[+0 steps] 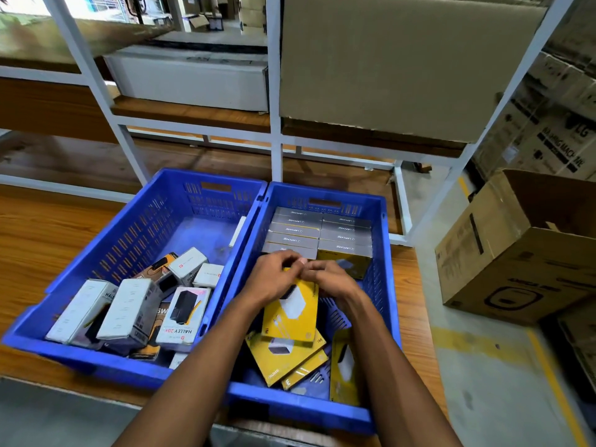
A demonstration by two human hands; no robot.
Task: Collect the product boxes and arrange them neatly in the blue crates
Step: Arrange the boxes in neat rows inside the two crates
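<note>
Yellow box (292, 312) gripped at its top edge by both hands, left (274, 279) and right (329, 279), fingers curled

Both hands hide the yellow box's (292, 312) top edge; the grey boxes' (295, 235) print is unreadable.

A wooden table (48, 240) bears two blue crates (180, 221) (383, 240) touching side by side.
</note>
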